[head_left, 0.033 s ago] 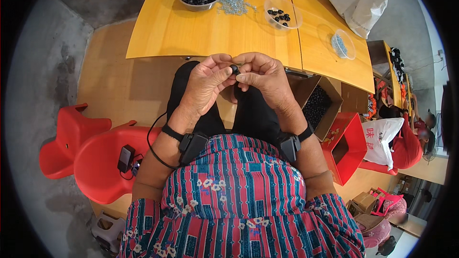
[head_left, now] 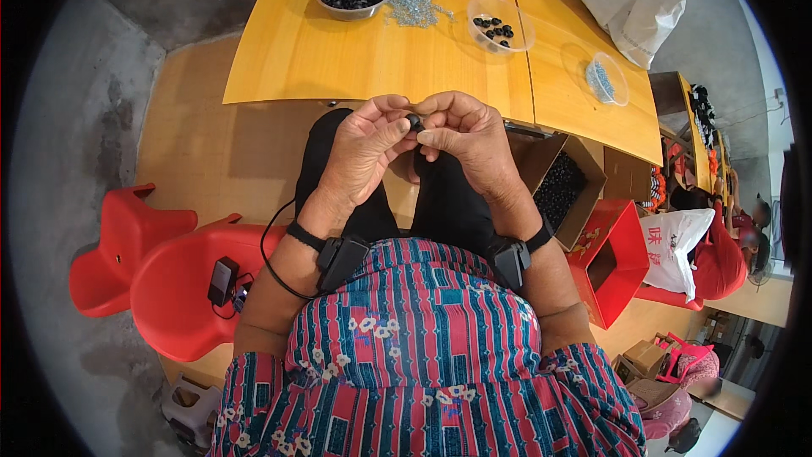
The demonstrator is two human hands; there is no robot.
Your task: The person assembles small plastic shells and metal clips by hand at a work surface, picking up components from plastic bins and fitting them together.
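Note:
Over my lap, just off the table's near edge, both hands meet around a small black round piece (head_left: 414, 123). My left hand (head_left: 362, 151) pinches it between thumb and fingers. Close against its right side, my right hand (head_left: 472, 137) has thumb and fingertips pressed together; whatever lies between them is too small or hidden to name. A bowl (head_left: 353, 12) heaped with similar black pieces stands on the table, beside a loose pile of small clear bluish pieces (head_left: 414, 10). Several black pieces lie in a clear round tub (head_left: 522, 41).
The yellow table (head_left: 338, 68) spans the far side. A second clear tub (head_left: 622, 93) holds bluish pieces. At my right are a carton (head_left: 592, 190) of black pieces and a red box (head_left: 622, 288). Red chairs (head_left: 186, 296) stand left. Other people sit far right.

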